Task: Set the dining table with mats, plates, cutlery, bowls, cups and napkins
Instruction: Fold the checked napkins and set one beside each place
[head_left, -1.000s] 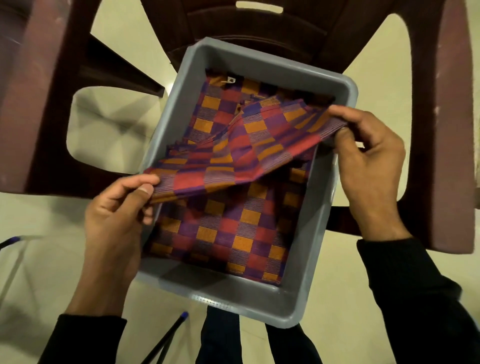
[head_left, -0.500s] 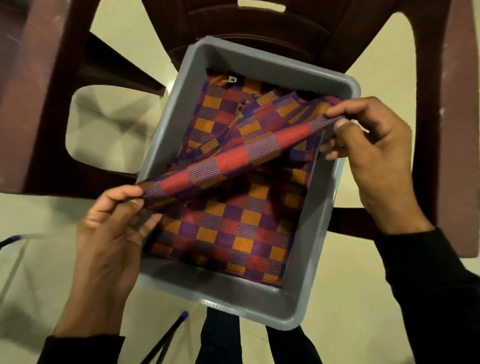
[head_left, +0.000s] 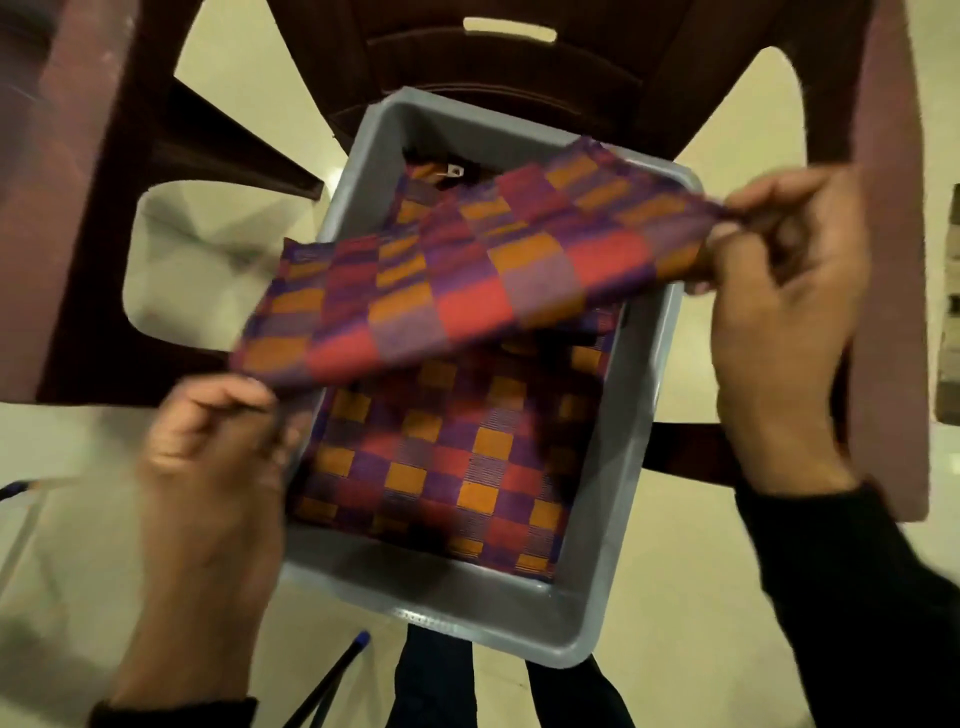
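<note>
A checked cloth mat (head_left: 457, 291) is stretched above the grey tub (head_left: 613, 587), long axis running from near-left up to far-right. The left hand (head_left: 218, 457) pinches its near corner, the right hand (head_left: 779, 312) its far corner. More mats (head_left: 441, 467) lie flat in the tub, partly hidden; both hands are blurred.

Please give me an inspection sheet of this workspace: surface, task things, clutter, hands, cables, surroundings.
Surface: no table seen; grey plastic tub sits above pale floor.
Job's things: one checked cloth mat lifted over the tub; more checked mats lie flat inside.
Clutter: blue-tipped black rod at lower left.
Hands: left hand pinches the mat's near corner; right hand pinches its far corner.
Cables: nothing seen.
Surroundings: dark brown plastic chair.
</note>
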